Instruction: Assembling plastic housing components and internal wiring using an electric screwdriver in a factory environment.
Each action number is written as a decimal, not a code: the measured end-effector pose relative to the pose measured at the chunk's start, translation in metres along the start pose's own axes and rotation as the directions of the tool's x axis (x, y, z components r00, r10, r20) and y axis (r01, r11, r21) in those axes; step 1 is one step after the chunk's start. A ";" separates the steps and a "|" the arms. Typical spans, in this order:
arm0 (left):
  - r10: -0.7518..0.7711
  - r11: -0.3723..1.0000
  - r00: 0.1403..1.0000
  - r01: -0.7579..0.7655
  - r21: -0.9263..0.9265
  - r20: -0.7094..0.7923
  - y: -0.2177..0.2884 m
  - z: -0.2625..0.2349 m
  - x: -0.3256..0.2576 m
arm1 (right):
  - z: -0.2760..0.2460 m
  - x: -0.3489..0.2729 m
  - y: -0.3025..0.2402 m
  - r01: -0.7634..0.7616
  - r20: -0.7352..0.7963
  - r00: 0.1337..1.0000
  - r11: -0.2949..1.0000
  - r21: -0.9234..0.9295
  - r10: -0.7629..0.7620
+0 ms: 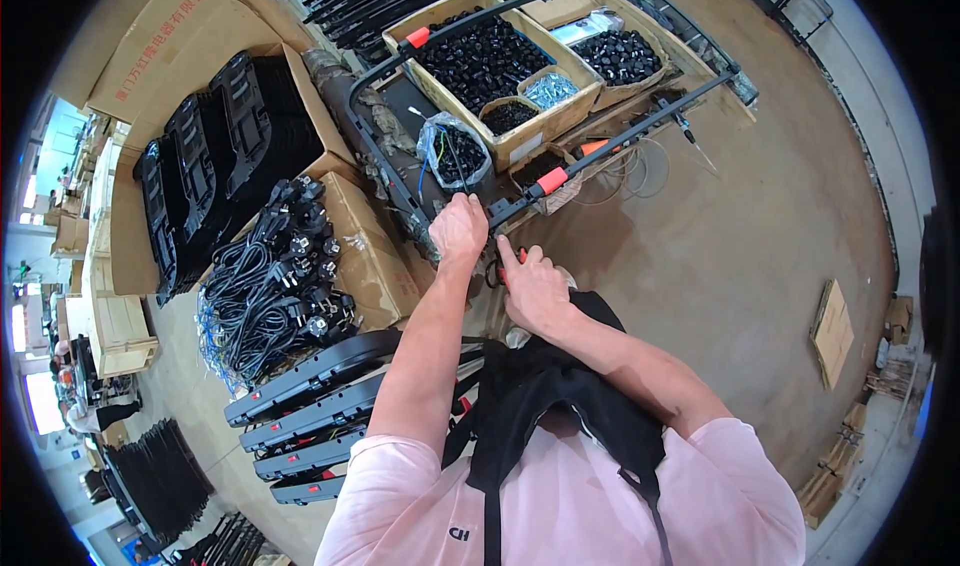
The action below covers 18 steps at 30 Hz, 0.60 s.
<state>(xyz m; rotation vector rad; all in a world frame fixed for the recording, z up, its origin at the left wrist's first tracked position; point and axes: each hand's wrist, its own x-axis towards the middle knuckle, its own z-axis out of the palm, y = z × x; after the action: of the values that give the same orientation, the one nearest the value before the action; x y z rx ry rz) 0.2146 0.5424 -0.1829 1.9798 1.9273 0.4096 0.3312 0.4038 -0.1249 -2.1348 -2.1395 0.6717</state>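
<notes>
My left hand [460,228] is closed in a pinch beside the end of a black tubular frame [640,126]; what sits between its fingers is too small to make out. Just to its right and nearer to me, my right hand [538,291] is curled around a red-and-black tool [521,256], mostly hidden by the palm, with the index finger stretched toward the frame's end. Red sleeves [551,180] wrap parts of the frame. Beyond my left hand stands a bucket lined with a clear bag [480,179], holding small black parts.
A box of black plastic parts [560,116] and another box [655,68] lie on the bench. At left are a carton of black panels [320,126], bundled power cords [265,306] and stacked black housings [320,428]. A wooden board [832,334] is on the right floor.
</notes>
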 end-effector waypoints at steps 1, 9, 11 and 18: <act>0.015 1.000 1.000 -0.015 -0.001 -0.022 -0.001 0.002 0.001 | 0.001 0.002 -0.002 -0.011 0.001 1.000 1.000 -0.011 0.011; -0.044 0.999 0.998 0.043 -0.029 -0.036 -0.008 0.009 0.001 | 0.025 0.023 0.073 0.086 0.071 0.979 0.707 0.702 -0.190; -0.047 0.998 0.998 0.046 -0.034 -0.037 -0.009 0.007 0.004 | 0.026 0.026 0.080 -0.081 0.217 0.955 0.530 0.844 -0.200; -0.095 0.995 0.995 0.095 -0.025 -0.022 0.006 0.004 0.004 | 0.071 0.044 0.108 -0.408 0.402 0.862 0.048 0.912 -0.310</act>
<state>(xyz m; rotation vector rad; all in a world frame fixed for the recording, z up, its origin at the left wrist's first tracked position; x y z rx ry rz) 0.2221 0.5463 -0.1837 1.8675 2.0116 0.4297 0.4079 0.4224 -0.2365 -1.1090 -0.7901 2.1286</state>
